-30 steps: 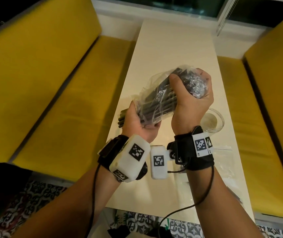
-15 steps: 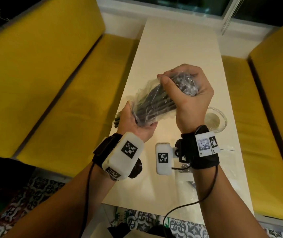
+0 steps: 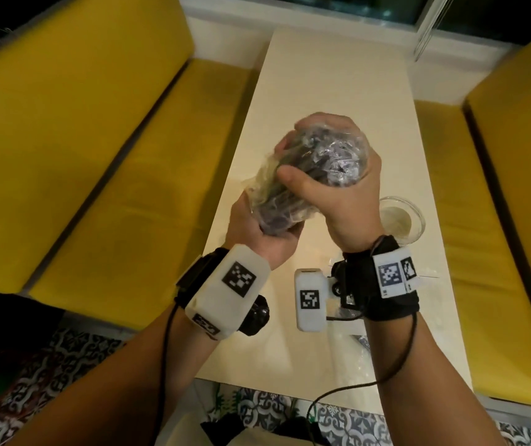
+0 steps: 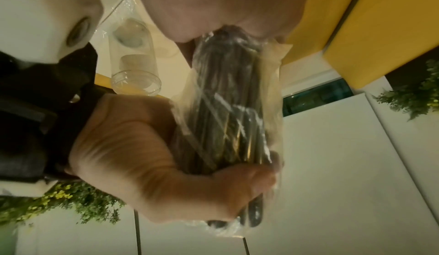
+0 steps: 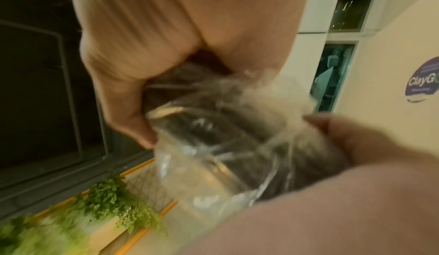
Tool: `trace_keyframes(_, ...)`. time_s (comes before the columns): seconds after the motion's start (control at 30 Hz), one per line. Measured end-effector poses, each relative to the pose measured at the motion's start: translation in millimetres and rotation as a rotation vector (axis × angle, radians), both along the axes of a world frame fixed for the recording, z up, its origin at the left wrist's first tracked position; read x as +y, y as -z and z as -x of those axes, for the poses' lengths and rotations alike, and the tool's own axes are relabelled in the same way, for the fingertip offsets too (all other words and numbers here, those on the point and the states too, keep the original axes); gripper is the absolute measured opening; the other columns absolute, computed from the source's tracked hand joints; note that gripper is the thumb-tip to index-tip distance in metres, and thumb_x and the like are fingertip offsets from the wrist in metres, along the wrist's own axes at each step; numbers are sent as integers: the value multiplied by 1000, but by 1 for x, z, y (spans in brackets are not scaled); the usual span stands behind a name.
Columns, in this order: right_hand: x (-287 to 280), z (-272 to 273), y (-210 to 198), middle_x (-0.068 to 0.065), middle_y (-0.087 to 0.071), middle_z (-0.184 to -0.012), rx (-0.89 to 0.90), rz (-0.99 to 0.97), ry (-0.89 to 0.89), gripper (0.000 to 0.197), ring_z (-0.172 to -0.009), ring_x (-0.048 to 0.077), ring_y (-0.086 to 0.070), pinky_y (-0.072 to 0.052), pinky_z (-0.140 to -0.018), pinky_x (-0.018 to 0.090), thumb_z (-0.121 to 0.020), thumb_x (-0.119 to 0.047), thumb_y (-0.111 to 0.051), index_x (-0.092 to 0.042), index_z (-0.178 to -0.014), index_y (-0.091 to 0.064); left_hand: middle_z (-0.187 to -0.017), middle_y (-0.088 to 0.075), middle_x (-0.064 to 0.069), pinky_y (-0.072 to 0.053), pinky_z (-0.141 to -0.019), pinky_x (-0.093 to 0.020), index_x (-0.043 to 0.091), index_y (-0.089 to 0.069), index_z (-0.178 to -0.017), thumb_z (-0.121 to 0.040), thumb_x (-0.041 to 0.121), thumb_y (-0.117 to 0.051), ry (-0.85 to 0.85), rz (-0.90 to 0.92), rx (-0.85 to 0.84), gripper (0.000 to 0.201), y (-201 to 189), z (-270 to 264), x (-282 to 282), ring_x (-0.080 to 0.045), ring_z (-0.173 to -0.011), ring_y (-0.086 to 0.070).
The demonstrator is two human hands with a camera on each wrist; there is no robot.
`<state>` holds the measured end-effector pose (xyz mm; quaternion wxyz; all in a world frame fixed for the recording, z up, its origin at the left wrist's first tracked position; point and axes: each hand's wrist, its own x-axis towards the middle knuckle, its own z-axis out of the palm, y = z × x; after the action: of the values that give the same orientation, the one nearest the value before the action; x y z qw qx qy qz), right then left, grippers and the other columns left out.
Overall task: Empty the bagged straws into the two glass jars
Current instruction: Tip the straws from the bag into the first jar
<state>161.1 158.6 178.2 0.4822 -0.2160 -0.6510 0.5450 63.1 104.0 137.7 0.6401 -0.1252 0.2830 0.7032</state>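
Straws [image 3: 306, 175] bagged, gripped above table [image 3: 338, 75]; jar [image 3: 400, 220] beside right hand [image 3: 338, 194].

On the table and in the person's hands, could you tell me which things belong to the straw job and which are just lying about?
Job:
- bag of straws, gripped by left hand and right hand
- glass jar

Lying about:
- loose plastic bag on the table
- yellow benches

head view looks steeply down from above at a table [image 3: 328, 91] between yellow benches. both wrist views sit very close, looking up along each hand. all three share the bag of straws [image 3: 289, 185] [image 4: 228, 109] [image 5: 225, 146].
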Motion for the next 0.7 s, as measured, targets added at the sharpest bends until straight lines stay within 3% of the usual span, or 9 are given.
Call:
trace_keyframes(0.07, 0, 2, 5, 26, -70, -109, 45, 44, 163, 46, -98, 38, -71, -60, -92, 54, -76, 6, -83, 6, -116, -61, -122, -75, -19, -59, -99, -40, 8, -67, -132, -103, 39, -62, 80, 56, 1, 43, 3, -1, 0, -33, -114, -71)
trace_keyframes(0.23, 20, 1, -1, 16, -69, -96, 190, 217, 423, 33, -91, 33, -69, -62, -87, 57, -73, 5, -83, -13, -97, -68, -133, -72, -25, -48, -115, -56, 14, -60, -145, -96, 70, -54, 423, 25, 212, 75, 10, 17, -13, -43, -124, -69)
trace_keyframes(0.33, 40, 0, -12, 14, -68, -94, 243, 243, 539, 34, -88, 31, -67, -62, -85, 53, -69, 2, -85, -15, -92, -67, -126, -76, -24, -53, -107, -49, 4, -63, -139, -89, 93, -29, 535, 108, 362, 107, 34, 40, -21, -38, -117, -73)
trace_keyframes(0.37, 47, -1, -13, 15, -67, -94, 262, 252, 550, 34, -87, 31, -67, -62, -83, 52, -68, 1, -85, -14, -92, -66, -115, -80, -19, -57, -89, -40, 3, -70, -128, -93, 90, -22, 538, 199, 535, 105, 42, 47, -23, -32, -101, -77)
trace_keyframes(0.43, 59, -2, -14, 16, -66, -93, 302, 272, 573, 34, -86, 32, -66, -62, -83, 55, -67, 0, -84, -10, -93, -65, -82, -76, -6, -44, -60, -29, 10, -76, -98, -108, 65, -34, 435, 393, 1044, 70, 64, 61, -25, -21, -70, -66)
trace_keyframes(0.47, 65, -1, -12, 17, -66, -93, 307, 287, 581, 34, -86, 32, -66, -62, -84, 57, -66, 0, -84, -9, -93, -65, -77, -69, -2, -40, -58, -29, 12, -73, -92, -110, 47, -45, 338, 487, 1329, 48, 77, 68, -25, -21, -69, -60)
trace_keyframes(0.53, 73, 2, -7, 18, -67, -94, 303, 316, 598, 34, -87, 34, -67, -62, -86, 60, -66, -1, -85, -9, -93, -65, -96, -64, -1, -43, -67, -29, 11, -67, -109, -100, 27, -66, 209, 548, 1695, 18, 95, 79, -21, -25, -90, -61)
trace_keyframes(0.63, 79, 9, 3, 16, -69, -93, 255, 341, 639, 33, -86, 31, -68, -62, -85, 62, -65, -3, -85, -10, -93, -68, -150, -48, -5, -47, -105, -37, 16, -43, -153, -77, 39, -93, 415, 445, 1888, 93, 102, 80, -6, -26, -137, -46)
trace_keyframes(0.7, 82, 14, 12, 14, -70, -91, 236, 363, 670, 33, -83, 29, -68, -62, -84, 62, -64, -5, -85, -11, -92, -68, -172, -23, -7, -34, -124, -45, 15, -19, -167, -67, 51, -97, 575, 372, 1922, 132, 99, 75, 7, -27, -157, -25)
